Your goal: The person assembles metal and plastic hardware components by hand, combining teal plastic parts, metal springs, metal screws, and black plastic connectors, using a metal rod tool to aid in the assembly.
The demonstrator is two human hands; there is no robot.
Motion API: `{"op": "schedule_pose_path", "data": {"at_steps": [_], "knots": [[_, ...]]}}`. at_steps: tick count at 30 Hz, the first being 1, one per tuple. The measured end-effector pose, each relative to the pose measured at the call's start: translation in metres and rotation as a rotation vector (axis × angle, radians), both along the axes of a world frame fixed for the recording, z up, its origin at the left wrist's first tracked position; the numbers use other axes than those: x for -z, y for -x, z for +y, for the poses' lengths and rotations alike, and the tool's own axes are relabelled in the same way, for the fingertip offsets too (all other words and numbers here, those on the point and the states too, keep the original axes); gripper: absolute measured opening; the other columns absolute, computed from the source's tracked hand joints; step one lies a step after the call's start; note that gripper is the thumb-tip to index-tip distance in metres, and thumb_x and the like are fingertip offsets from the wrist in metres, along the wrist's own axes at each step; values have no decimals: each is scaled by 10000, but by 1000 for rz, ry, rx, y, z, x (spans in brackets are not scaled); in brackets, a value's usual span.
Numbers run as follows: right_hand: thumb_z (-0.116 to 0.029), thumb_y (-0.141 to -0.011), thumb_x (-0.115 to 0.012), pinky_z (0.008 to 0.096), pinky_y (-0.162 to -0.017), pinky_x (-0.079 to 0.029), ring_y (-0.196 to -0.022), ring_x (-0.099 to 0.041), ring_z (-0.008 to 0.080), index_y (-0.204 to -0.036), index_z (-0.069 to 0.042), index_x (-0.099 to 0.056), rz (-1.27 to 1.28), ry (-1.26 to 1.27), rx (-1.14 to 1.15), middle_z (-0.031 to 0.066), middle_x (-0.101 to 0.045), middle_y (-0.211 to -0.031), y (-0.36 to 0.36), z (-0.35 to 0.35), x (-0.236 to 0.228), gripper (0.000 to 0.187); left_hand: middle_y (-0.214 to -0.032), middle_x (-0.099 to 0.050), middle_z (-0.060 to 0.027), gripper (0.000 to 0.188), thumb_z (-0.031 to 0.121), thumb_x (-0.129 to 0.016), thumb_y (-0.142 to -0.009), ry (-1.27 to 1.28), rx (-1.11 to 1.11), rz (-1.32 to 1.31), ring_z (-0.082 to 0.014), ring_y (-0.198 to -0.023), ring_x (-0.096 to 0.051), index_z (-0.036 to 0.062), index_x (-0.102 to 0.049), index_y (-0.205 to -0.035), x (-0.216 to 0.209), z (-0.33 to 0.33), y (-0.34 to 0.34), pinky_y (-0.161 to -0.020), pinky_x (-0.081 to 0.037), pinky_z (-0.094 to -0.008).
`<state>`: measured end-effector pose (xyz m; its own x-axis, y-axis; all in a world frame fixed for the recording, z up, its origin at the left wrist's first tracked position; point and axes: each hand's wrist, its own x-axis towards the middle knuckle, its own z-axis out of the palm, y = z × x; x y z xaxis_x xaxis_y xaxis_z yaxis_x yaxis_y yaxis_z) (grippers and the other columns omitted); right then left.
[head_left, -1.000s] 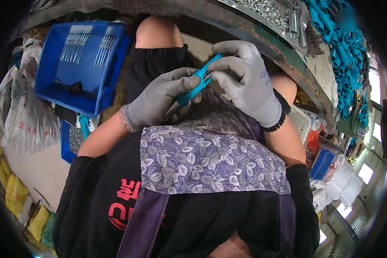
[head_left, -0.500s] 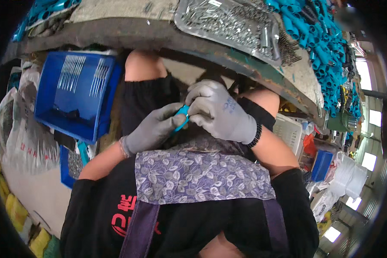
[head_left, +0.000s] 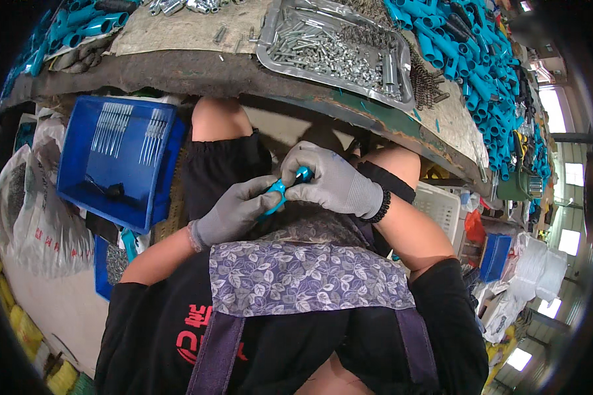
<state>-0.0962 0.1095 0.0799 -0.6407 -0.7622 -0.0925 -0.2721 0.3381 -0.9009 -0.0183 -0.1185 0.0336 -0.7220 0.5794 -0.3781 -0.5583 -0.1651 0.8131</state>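
Above my lap I hold a teal plastic tubular part (head_left: 278, 188) between both gloved hands. My left hand (head_left: 234, 209), in a grey glove, is closed around its lower length. Thumb and fingers of my right hand (head_left: 333, 181), also gloved, pinch at its upper end. A rounded teal end (head_left: 303, 174) shows between the right fingers; whether it belongs to the same part or is a separate piece I cannot tell. My fingers hide much of the joint between them.
Ahead, a workbench (head_left: 178, 66) carries a metal tray (head_left: 270, 62) of small metal pins, dark springs (head_left: 425, 79) and a heap of teal tubes (head_left: 481, 72). At left stands a blue bin (head_left: 105, 174) with rows of metal rods (head_left: 112, 128). White plastic bags (head_left: 53, 224) lie beyond it.
My right hand has turned and shifted slightly, and a rounded teal end now shows between its fingers. The left hand keeps its hold. The view has tilted a little.
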Motion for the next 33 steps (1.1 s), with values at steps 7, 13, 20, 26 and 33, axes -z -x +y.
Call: {"op": "schedule_pose_path", "data": {"at_steps": [7,13,20,26,33], "knots": [[-176,-766,-772,363,-860,-484,-973,-600,264,-995,-63,-647,29,-89,48,98,-620,-994,3,1,-13,284,-1118,-598,-15,564,408,-599,-998,-29,-21,83,-90,-988,-556,24,-495,-1399,-8,5,3,-918,-447,-262],[-281,-804,-761,383,-896,-510,-1008,-668,289,-1092,-66,-714,384,-72,477,156,-703,-1013,53,20,-87,363,-1136,-608,-48,667,422,-573,-1006,-135,-189,75,-107,-938,-588,61,-344,-1518,-28,-13,11,-792,-489,-252],[-271,-899,-667,425,-933,-506,-1044,-655,352,-1103,-80,-708,730,-585,348,178,-698,-1079,125,15,-68,282,-1061,-610,-70,714,433,-570,-999,-189,-324,125,-138,-774,-594,94,-279,-1555,-69,16,31,-660,-506,-260],[-250,-924,-636,420,-908,-511,-1024,-662,330,-1094,-109,-716,798,-472,414,162,-685,-1072,114,35,-64,236,-938,-600,-71,695,461,-550,-998,-115,-214,169,-139,-792,-588,37,-333,-1505,-74,7,43,-671,-498,-280],[-214,-819,-716,355,-790,-512,-875,-665,270,-894,-26,-714,364,-12,484,128,-675,-868,35,2,-80,203,-1008,-605,-63,672,490,-496,-1023,-238,-343,119,-103,-812,-600,42,-368,-1508,-70,23,49,-684,-524,-259]]}}
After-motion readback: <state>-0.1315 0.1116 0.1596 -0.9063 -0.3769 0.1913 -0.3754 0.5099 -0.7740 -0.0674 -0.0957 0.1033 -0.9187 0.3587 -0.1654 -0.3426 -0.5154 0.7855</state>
